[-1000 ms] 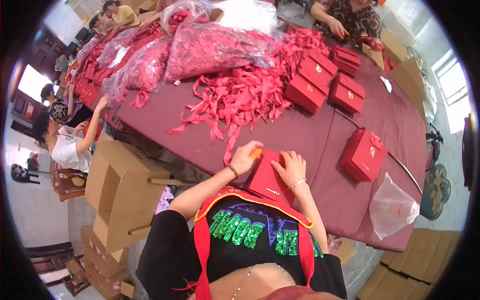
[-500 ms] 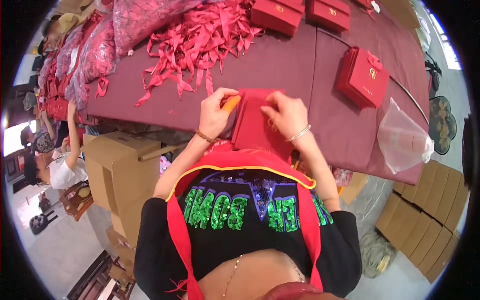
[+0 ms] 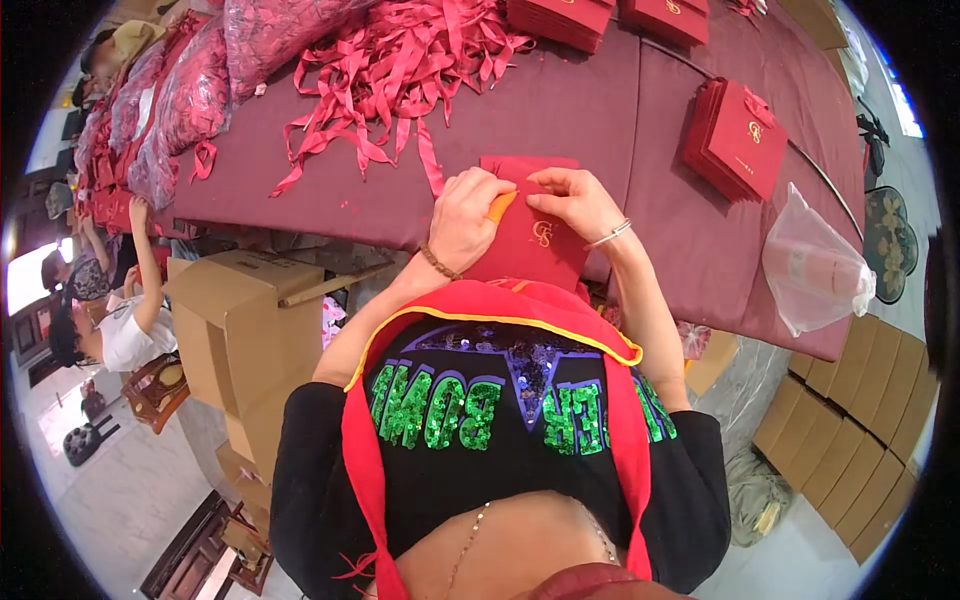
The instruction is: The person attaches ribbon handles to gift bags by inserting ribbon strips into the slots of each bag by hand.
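A flat red paper bag (image 3: pixel 535 255) with a gold monogram lies at the table's near edge, in front of my apron. My left hand (image 3: pixel 465 222) is over its upper left part, fingers bent and pinched, with an orange cover on the thumb. From the right, my right hand (image 3: pixel 583 205) pinches thumb and forefinger together over the bag's upper middle. The two sets of fingertips are close together against the bag. Whatever is between them is too small or hidden to make out.
A heap of red ribbons (image 3: pixel 400 80) lies beyond my hands. Finished-looking red bags (image 3: pixel 735 140) and a clear plastic bag (image 3: pixel 810 265) are to the right. Cardboard boxes (image 3: pixel 240 320) stand at left, more boxes (image 3: pixel 850 420) at right. Another person (image 3: pixel 130 320) works at far left.
My left hand has moved right from the bag's left edge onto its upper part. My right hand has shifted slightly, uncovering the gold monogram. The fingertips are now closer together.
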Demonstrator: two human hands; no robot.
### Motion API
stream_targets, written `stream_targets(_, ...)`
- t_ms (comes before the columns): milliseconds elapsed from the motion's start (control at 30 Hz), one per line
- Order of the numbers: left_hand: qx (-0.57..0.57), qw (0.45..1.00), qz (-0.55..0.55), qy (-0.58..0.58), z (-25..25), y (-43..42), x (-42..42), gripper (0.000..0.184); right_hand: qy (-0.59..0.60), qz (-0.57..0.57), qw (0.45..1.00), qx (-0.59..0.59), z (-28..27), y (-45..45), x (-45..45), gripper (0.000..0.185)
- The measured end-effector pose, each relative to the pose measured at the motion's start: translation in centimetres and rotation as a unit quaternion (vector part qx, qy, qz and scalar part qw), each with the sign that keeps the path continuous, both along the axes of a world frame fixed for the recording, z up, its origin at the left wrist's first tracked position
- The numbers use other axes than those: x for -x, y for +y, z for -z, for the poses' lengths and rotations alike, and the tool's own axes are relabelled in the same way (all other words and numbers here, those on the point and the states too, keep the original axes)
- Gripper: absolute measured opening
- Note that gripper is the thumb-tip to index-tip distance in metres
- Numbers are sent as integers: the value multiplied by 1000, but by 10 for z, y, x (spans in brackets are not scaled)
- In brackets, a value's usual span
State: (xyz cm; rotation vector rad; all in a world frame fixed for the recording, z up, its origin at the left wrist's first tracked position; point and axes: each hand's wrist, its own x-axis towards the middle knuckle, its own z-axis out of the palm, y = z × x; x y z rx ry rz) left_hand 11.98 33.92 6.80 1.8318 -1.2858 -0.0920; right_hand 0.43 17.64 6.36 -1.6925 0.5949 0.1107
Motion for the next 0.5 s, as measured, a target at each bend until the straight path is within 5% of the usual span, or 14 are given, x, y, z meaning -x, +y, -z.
stream_targets(500, -24, 999, 40, -20, 2, -8, 4, 10, -16, -16, 1000, 4, -7, 5, 1, 41)
